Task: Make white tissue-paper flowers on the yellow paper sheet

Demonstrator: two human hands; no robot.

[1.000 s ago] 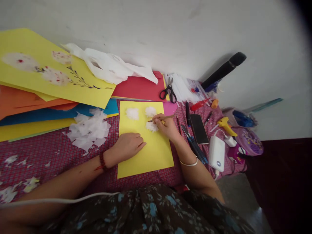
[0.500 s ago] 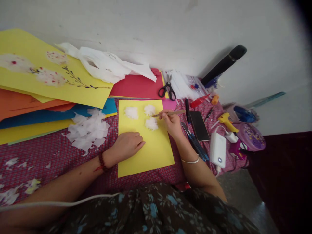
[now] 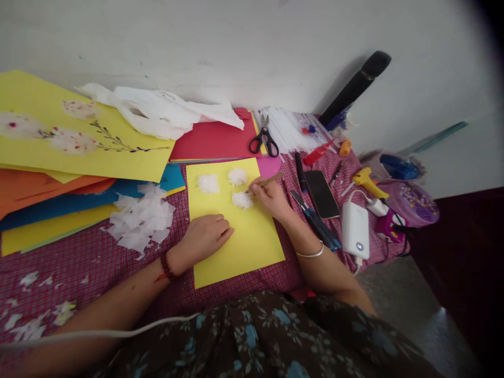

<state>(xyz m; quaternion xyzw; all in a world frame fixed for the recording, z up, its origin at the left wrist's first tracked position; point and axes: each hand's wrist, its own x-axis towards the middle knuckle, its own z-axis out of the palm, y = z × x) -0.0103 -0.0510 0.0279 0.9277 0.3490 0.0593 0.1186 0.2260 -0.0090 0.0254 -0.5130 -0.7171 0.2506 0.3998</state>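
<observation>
A yellow sheet of paper (image 3: 232, 244) lies before me with three white torn-tissue tufts on its upper half. My left hand (image 3: 207, 234) rests flat on the sheet's left side, fingers together and holding nothing. Between the fingers of my right hand (image 3: 270, 198) is a thin brown wooden stick (image 3: 273, 178), slanting up to the right. Its lower end is at the right edge of the lower tissue tuft (image 3: 242, 199), partly hidden by my fingers. The other tufts, one at upper left (image 3: 208, 183) and one at upper right (image 3: 237, 176), lie apart from my hands.
Torn tissue pieces (image 3: 140, 220) lie left of the sheet. Behind are a yellow sheet with tissue flowers (image 3: 129, 165), a white tissue bundle (image 3: 157, 113) and black-handled scissors (image 3: 263, 139). A phone (image 3: 322, 194), power bank (image 3: 355, 231) and yellow glue gun (image 3: 368, 181) stand right.
My right hand has moved the stick's tip down from between the two right-hand tufts to the lower one. My left hand stays on the paper; the camera view has shifted slightly.
</observation>
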